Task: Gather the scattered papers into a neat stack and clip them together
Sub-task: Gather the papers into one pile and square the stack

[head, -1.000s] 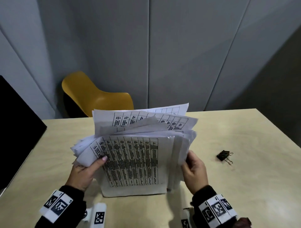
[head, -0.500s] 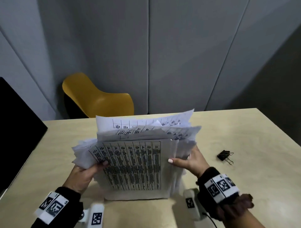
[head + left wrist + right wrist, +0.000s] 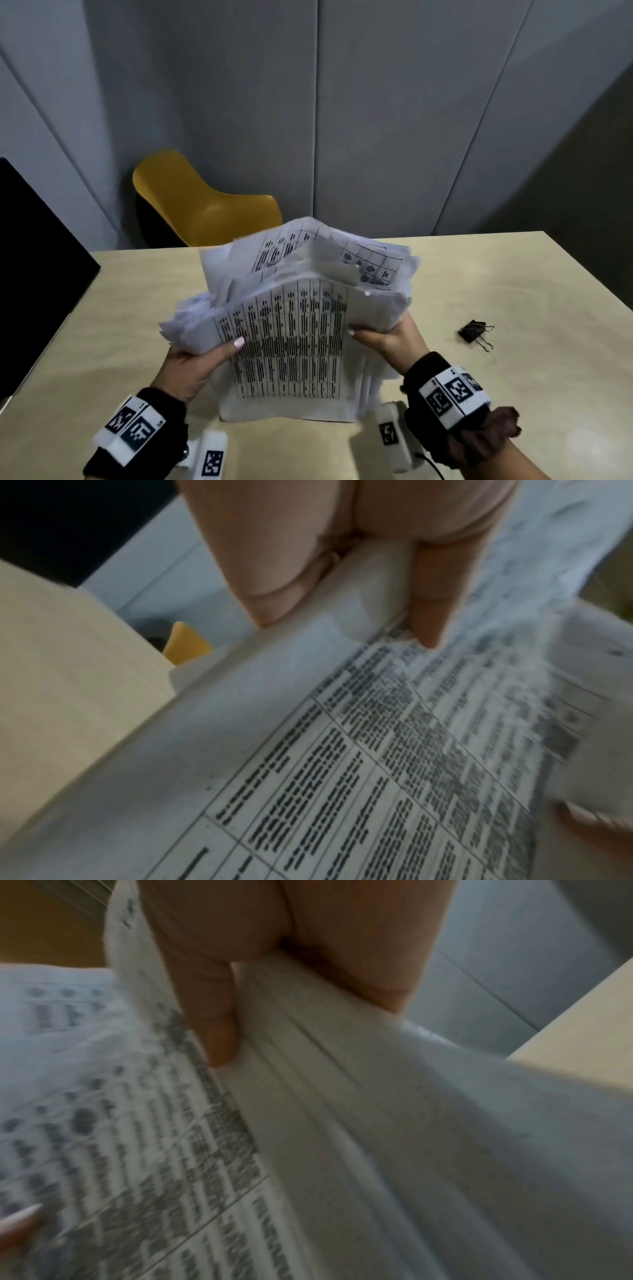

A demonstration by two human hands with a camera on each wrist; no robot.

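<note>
A loose bundle of printed white papers [image 3: 291,342] stands on its lower edge on the pale wooden table [image 3: 513,342], its tops fanned and uneven. My left hand [image 3: 202,356] grips the bundle's left side, thumb across the front sheet. My right hand [image 3: 383,337] grips the right side, thumb on the front and fingers behind. The left wrist view shows my thumb and fingers pinching the paper edge [image 3: 377,593]. In the right wrist view the sheets [image 3: 325,1069] are held the same way. A black binder clip [image 3: 474,332] lies on the table to the right of my right hand.
A yellow chair [image 3: 202,202] stands behind the table's far edge. A black panel [image 3: 34,257] rises at the table's left side. Grey wall panels close off the back.
My right hand has shifted from the bundle's lower right edge up to its right side, thumb now on the front. The sheets' tops have bowed and shuffled upward; the bundle stands more upright.
</note>
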